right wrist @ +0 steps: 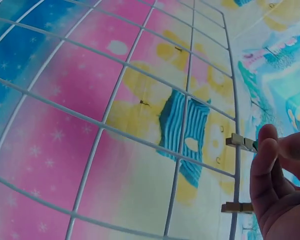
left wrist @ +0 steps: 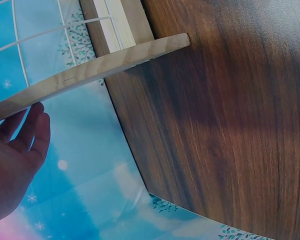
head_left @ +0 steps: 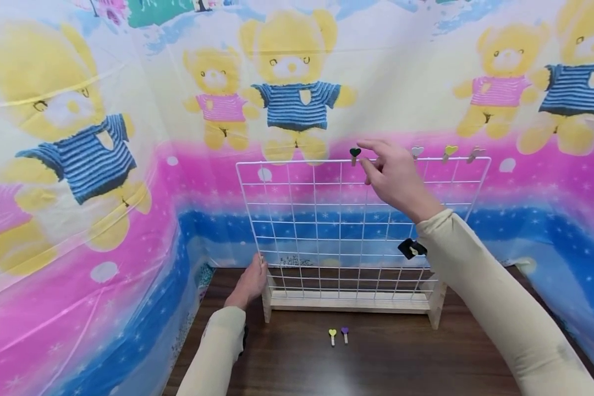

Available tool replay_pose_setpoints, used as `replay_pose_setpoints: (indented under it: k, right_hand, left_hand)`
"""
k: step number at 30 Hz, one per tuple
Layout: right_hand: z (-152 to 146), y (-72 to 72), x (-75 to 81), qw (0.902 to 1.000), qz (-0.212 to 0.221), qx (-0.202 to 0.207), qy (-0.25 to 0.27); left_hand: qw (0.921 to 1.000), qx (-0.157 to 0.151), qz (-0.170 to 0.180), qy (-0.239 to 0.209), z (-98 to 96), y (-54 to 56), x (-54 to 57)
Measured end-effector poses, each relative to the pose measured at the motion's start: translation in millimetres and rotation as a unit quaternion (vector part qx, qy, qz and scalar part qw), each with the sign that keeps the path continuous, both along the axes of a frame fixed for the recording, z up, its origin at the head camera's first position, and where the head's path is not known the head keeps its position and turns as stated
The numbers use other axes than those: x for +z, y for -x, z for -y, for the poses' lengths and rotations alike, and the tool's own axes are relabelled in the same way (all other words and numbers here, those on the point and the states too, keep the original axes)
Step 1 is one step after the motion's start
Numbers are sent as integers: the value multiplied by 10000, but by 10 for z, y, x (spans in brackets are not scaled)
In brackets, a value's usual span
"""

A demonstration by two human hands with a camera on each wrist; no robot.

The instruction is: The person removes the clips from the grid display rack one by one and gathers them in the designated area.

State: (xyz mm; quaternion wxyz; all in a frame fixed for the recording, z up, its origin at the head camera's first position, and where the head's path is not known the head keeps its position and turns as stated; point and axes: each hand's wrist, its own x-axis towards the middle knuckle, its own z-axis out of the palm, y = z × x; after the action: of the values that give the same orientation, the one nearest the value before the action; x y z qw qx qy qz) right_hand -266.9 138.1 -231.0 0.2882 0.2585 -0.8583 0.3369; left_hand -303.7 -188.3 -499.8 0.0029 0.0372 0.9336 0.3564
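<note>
In the head view my right hand (head_left: 391,170) is raised at the top wire of a white wire grid panel (head_left: 314,203). Its index finger and thumb are apart, with the tips right beside a dark green heart clothespin (head_left: 355,152). That clothespin (right wrist: 241,142) straddles the top wire in the right wrist view, where fingertips cover most of its heart. My left hand (head_left: 251,283) is low at the panel's left side. Its fingers (left wrist: 39,132) are loosely extended, tips against the outer side of the wooden upright (left wrist: 90,70).
White, yellow and pale pinkish heart clothespins (head_left: 447,152) stand along the top wire to the right. A yellow heart clothespin (head_left: 333,336) and a purple one (head_left: 345,334) lie on the brown wood-grain table (head_left: 297,366). A bear-print cloth (head_left: 396,71) hangs behind.
</note>
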Motion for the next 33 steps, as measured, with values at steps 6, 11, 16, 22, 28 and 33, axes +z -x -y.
replay_pose_setpoints:
  k: [6,11,16,22,28,33]
  right_hand:
    - [102,108,24,9966,819,-47,107]
    - [120,132,24,9947,994,-150,213]
    - [139,144,39,9956,889,-141,250]
    - [156,145,59,9969,626,-130,450]
    - [142,-4,89,9959,356,29,827]
    - [74,-194,-10,9968,393,279,641]
  left_hand:
    - [10000,-35,-53,-31,-12,-14,-25]
    - [9999,-46,-114,13,-23,-31,-16]
    - [9999,-46,-139,-4,-4,-12,-14]
    - [10000,11,-81,11,-5,-18,-32]
    - [10000,-7,-82,3,-11,-27,-39]
    - [10000,-33,-40,-48,5,-11,-16]
